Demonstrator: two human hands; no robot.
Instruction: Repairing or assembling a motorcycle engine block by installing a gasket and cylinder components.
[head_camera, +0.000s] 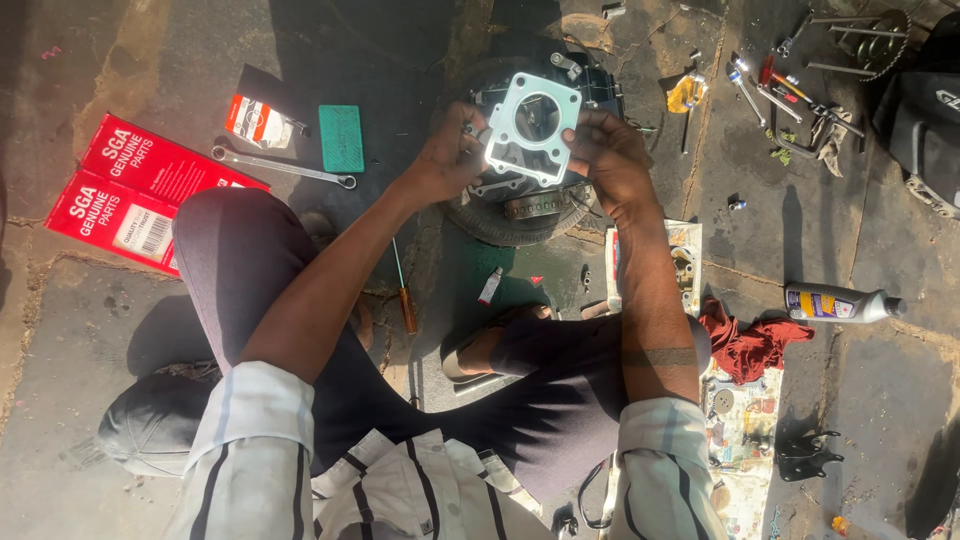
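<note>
Both hands, left hand (445, 160) and right hand (605, 150), pinch the thin white gasket (533, 125) by its edges above what seems an engine block (520, 195); uneven pulling could tear or crease it.

White gasket (535, 127); red boxes (130, 190) — green pad (341, 138); dark red rag (752, 345); striped white shirt (400, 480).
</note>
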